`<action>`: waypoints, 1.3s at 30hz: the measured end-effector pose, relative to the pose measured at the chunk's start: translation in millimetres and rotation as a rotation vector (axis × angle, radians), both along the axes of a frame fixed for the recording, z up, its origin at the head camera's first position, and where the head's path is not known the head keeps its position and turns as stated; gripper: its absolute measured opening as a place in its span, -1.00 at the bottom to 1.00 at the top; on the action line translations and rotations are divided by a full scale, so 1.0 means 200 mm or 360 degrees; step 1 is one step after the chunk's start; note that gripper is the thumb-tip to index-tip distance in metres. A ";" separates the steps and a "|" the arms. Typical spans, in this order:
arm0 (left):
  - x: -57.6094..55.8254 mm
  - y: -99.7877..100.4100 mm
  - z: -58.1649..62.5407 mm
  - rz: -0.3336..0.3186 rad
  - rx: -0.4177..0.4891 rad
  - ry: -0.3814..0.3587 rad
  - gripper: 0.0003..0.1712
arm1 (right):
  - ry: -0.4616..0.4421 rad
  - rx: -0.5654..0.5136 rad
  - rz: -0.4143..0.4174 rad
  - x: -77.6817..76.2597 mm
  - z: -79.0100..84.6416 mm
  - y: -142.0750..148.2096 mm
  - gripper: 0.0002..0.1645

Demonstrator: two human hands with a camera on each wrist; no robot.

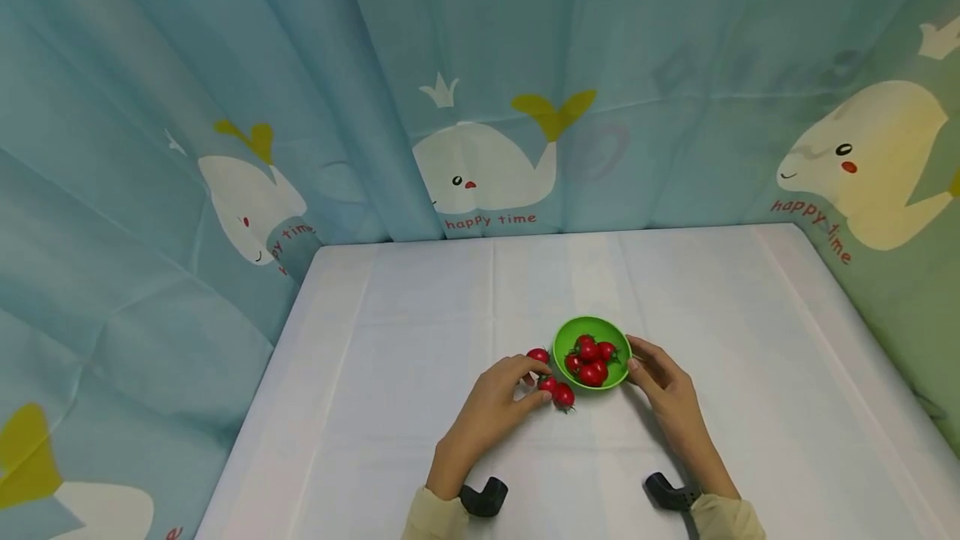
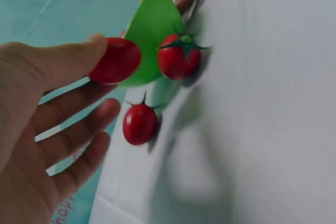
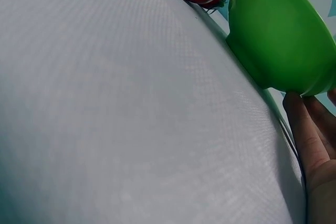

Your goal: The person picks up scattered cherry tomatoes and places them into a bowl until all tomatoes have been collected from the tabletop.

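My left hand [image 1: 497, 400] is left of the green bowl [image 2: 147, 40], its thumb and forefinger pinching a red cherry tomato [image 2: 118, 60]. The other fingers are spread apart in the left wrist view. Two more cherry tomatoes lie on the white cloth close to that hand: one with a green stem [image 1: 563, 397] near the front of the bowl, another [image 1: 537, 354] at its left side. Several cherry tomatoes [image 1: 587, 349] are inside the bowl. My right hand [image 1: 672, 398] holds the bowl from the right, thumb and fingertips against its rim and outer wall.
A white cloth [image 1: 420, 307] covers the table. Blue curtains [image 1: 480, 40] with whale prints hang behind and to the left, with a green part [image 1: 900, 307] at the right. Dark wrist devices [image 1: 484, 497] sit near both sleeves.
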State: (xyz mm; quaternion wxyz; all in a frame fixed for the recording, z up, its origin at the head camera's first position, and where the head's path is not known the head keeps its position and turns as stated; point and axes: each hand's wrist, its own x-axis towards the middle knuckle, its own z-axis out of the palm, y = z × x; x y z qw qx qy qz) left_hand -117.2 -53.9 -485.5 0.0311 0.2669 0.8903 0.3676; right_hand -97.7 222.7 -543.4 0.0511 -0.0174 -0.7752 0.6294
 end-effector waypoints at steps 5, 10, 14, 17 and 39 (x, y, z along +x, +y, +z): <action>-0.05 0.04 0.01 -0.0009 0.0104 0.0066 -0.66 | -0.0017 0.0009 -0.0007 0.00 0.00 0.00 -0.44; -0.10 0.10 0.00 0.0052 0.0277 -0.0033 -0.65 | -0.0016 0.0027 -0.0008 0.00 0.00 0.00 -0.44; -0.14 0.16 -0.01 0.0126 0.0332 -0.0071 -0.65 | -0.0008 0.0016 -0.0012 -0.01 0.00 0.00 -0.45; -0.17 0.21 -0.01 0.0158 0.0311 -0.0070 -0.66 | 0.0004 0.0007 -0.0008 -0.01 -0.01 0.01 -0.46; -0.25 0.36 -0.04 0.0388 -0.0012 0.0179 -0.67 | 0.0020 -0.0023 -0.0004 -0.01 -0.01 0.01 -0.46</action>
